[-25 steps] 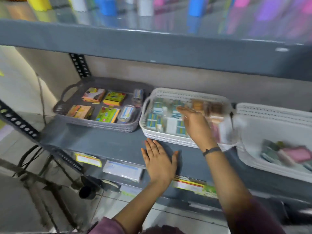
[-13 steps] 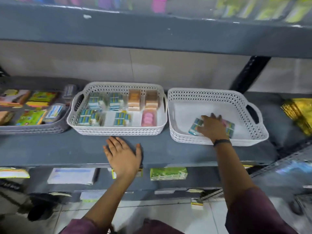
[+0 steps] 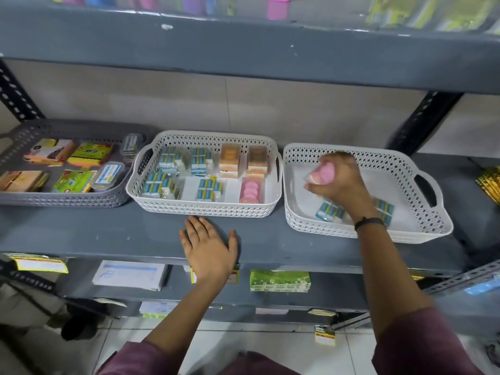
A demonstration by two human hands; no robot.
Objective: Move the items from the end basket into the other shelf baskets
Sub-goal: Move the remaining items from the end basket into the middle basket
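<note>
Three shallow plastic baskets with lattice-cut walls stood in a row on the grey metal shelf (image 3: 113,236). The right hand (image 3: 338,180) hung above the end basket (image 3: 433,212), its grip closed around a pink packet (image 3: 323,174), with blue-and-white packets (image 3: 328,211) lying below. The left hand (image 3: 208,250) lay flat, fingers spread, just before the middle basket (image 3: 205,208) of small boxes, beside the grey basket (image 3: 62,201).

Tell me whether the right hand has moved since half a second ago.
Yes. The right hand has risen from the floor of the end basket, toward its back wall, and now lifts a pink packet.
</note>
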